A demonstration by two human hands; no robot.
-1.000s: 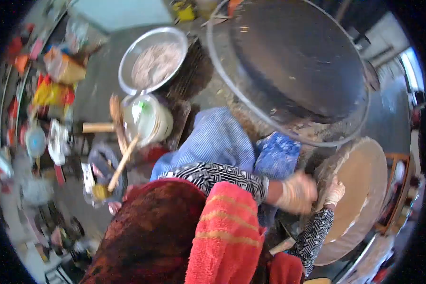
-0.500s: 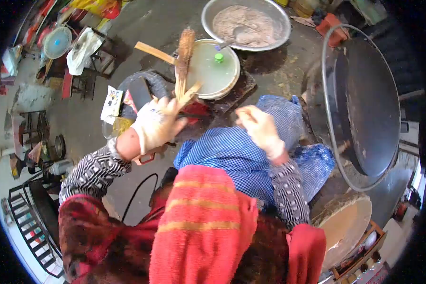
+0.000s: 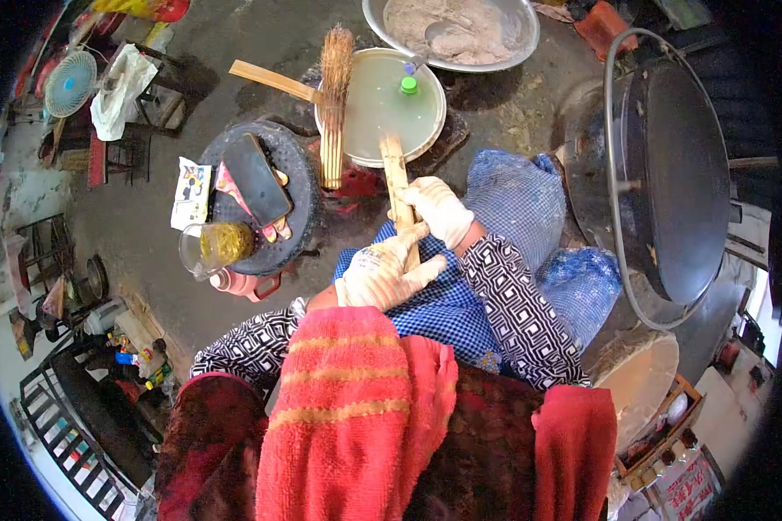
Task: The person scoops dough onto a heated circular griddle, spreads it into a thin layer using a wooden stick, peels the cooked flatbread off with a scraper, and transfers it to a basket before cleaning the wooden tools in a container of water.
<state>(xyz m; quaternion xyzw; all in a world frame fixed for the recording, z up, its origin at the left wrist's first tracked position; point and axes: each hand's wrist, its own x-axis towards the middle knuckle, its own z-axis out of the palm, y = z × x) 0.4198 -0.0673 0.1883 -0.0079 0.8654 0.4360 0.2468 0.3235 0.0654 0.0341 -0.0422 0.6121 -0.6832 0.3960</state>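
Note:
My gloved right hand [image 3: 440, 210] is closed around the middle of a flat wooden strip [image 3: 394, 169], which points away from me over my lap. Lower down, my gloved left hand [image 3: 384, 275] is around the near end of the strip, thumb to the right. The strip's far, frayed tip reaches the near rim of a bucket of cloudy water [image 3: 382, 122]. A bundled-stick brush [image 3: 335, 95] leans at the bucket's left rim, beside another wooden slat [image 3: 274, 80]. A green-capped item [image 3: 409, 85] shows in the bucket.
A round stool [image 3: 295, 156] at left bears a phone [image 3: 257, 181], a jar [image 3: 222, 246] and a packet [image 3: 191, 193]. Behind the bucket stands a metal basin of pale paste [image 3: 456, 30]. On the right are a large round griddle [image 3: 682, 191] and its hoop [image 3: 611, 130].
My left hand has brought the wooden strip from the bucket's left side to above my lap. My right hand, empty before, has moved left and taken hold of it.

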